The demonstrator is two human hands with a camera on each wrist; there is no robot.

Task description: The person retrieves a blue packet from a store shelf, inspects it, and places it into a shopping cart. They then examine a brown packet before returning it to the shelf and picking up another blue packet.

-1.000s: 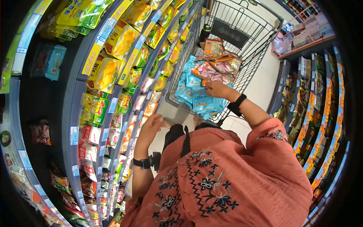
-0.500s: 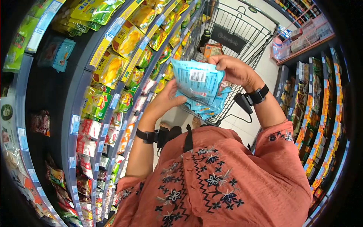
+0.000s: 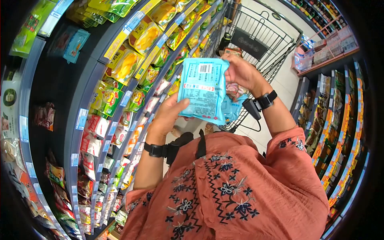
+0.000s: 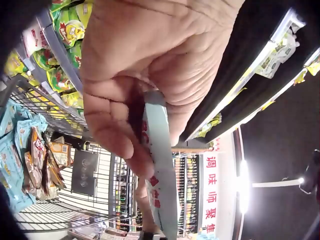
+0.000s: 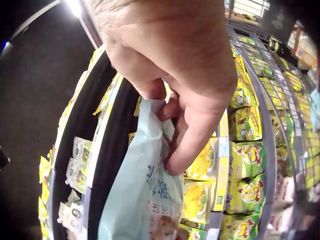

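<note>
A light blue plastic packet (image 3: 202,90) is held up in front of the body, its printed back with a barcode facing the head camera. My left hand (image 3: 165,114) grips its lower left edge, thumb lying on the printed face. At the upper right corner, my right hand (image 3: 245,74) pinches the packet. The left wrist view catches the packet (image 4: 162,150) edge-on between thumb and fingers. In the right wrist view, thumb and fingers squeeze the packet's crimped corner (image 5: 150,112). Similar blue packets (image 4: 15,155) and brownish-red packets (image 4: 37,160) lie piled in the cart, partly hidden behind the held one in the head view.
The wire shopping cart (image 3: 251,43) stands just ahead, beyond the hands. Shelves of yellow seasoning bags (image 3: 124,64) run close along the left. One blue packet (image 3: 76,45) sits on a dark shelf at far left. More shelving (image 3: 336,108) lines the right.
The right hand has lifted a blue packet out of the cart's pile toward the body. The left hand has come up and taken its other side. The packet now faces the head camera more squarely.
</note>
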